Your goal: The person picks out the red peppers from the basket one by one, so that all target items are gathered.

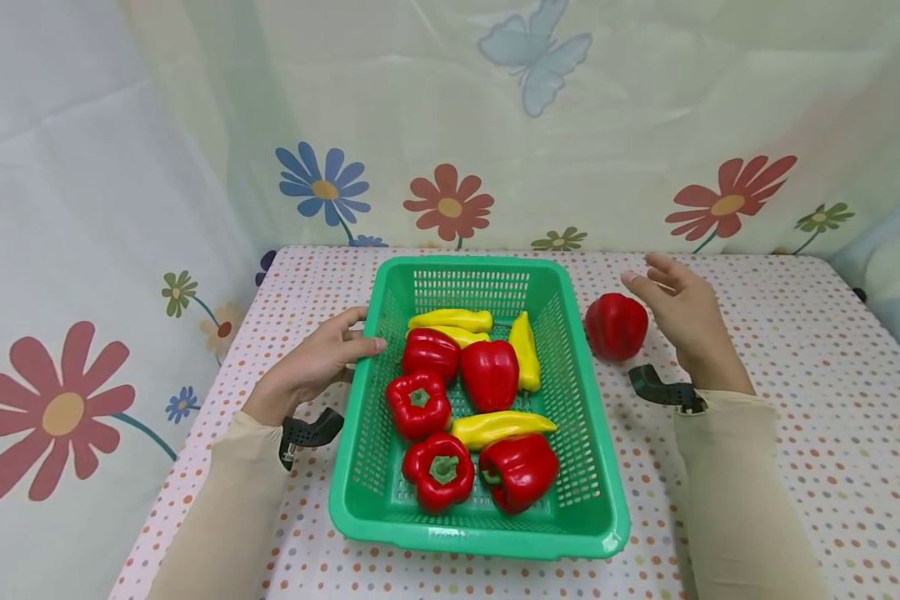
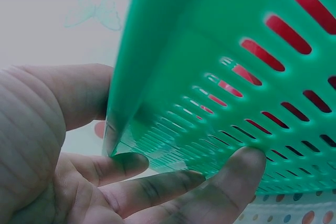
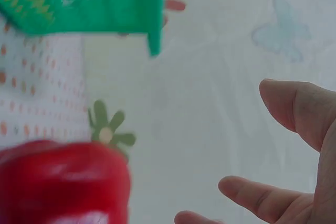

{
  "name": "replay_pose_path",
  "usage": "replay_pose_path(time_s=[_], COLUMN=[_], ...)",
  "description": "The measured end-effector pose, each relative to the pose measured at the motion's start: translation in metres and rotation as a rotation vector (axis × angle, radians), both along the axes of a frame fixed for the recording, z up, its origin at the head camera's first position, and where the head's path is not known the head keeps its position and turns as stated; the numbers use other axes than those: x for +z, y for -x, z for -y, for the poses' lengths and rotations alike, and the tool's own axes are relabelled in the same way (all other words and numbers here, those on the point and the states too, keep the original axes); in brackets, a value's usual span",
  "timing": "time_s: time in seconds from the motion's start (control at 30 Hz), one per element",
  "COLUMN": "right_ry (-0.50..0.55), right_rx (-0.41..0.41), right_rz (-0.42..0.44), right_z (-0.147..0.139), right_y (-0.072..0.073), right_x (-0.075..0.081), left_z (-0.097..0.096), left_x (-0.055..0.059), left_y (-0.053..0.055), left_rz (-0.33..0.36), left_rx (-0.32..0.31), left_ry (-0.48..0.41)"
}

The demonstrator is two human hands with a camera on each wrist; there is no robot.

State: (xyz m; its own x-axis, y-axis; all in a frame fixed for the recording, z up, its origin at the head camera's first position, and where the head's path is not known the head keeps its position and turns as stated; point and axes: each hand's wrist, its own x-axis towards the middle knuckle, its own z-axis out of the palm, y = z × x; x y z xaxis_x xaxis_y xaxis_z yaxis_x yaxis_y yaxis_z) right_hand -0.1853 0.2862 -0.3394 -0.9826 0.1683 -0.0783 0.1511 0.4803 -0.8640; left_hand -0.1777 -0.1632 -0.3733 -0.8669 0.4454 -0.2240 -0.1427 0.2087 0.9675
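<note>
The head view shows your left hand (image 1: 318, 358) gripping the left rim of a green rectangular plastic basket (image 1: 525, 546) with slotted walls, which stands on a white cloth with coloured dots (image 1: 855, 433). Inside lie five glossy red bell peppers (image 1: 489, 375) and four long yellow peppers (image 1: 523, 350). Your right hand (image 1: 690, 308) holds nothing, its thumb and fingers apart, just beside a single glossy red bell pepper (image 1: 617, 327) that sits outside the basket, near its right wall. The step in hand looks like handling that loose pepper while you steady the basket. The left wrist view confirms your hold: thumb hooked over the rim, fingers spread along the outside of the slotted wall. That should be enough; keep it light so you neither tilt the basket nor drag it. In the right wrist view your thumb and fingers are spread, with clear space between them and the pepper, which is blurred at the lower left. Its smooth, rounded skin may well slip or roll, so you would do best to cup it broadly from both sides rather than pinch the top, and watch the nearby basket rim for knocks.
</note>
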Motion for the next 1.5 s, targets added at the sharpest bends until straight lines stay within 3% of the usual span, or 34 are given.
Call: replay_pose_path(time_s=[0.37,0.7,1.03,1.27,1.5], right_ry=[0.086,0.101,0.093,-0.052,-0.095], right_rx=[0.156,0.295,0.444,0.513,0.579], right_rz=[-0.122,-0.144,-0.013,0.105,0.253], right_z=[0.030,0.058,0.078,0.098,0.108], right_y=[-0.020,-0.030,-0.039,-0.030,-0.022], right_x=[0.026,0.029,0.032,0.036,0.035], left_z=[0.000,0.001,-0.002,-0.003,-0.001], left_x=[0.002,-0.001,0.000,-0.002,-0.003], left_y=[0.001,-0.002,-0.001,0.000,-0.002], left_rz=[0.006,0.002,0.010,0.003,0.012], left_rx=[0.003,0.013,0.004,0.002,0.006], left_ry=[-0.012,-0.023,-0.037,-0.044,-0.044])
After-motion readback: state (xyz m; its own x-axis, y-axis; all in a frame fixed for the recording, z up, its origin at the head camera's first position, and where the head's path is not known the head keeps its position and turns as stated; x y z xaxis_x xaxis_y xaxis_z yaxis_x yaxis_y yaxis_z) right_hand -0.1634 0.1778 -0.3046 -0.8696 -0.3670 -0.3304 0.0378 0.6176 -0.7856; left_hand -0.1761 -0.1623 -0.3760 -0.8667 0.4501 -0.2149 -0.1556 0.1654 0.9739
